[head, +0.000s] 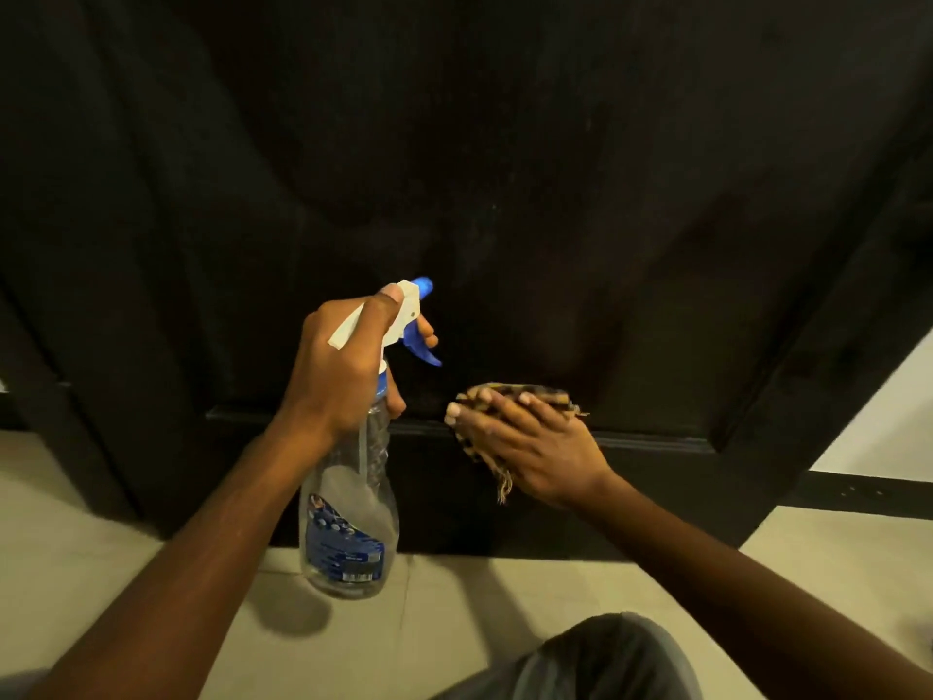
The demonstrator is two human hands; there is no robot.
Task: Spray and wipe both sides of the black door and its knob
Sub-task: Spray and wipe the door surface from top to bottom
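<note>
The black door [505, 169] fills most of the view; I see its lower panel and bottom rail, and no knob is in sight. My left hand [343, 366] grips the neck of a clear spray bottle [348, 507] with a white head and blue trigger, a finger on the trigger and the nozzle aimed at the door. My right hand [525, 437] presses a striped yellow-and-dark cloth [525, 391] flat against the door's panel ledge, fingers straight. A faint haze of spray shows on the door above the nozzle.
Pale floor tiles [454, 598] run up to the door's bottom edge. A white wall with a dark skirting [868, 487] stands at the right. My grey-clad knee [601, 664] is at the bottom, close to the door.
</note>
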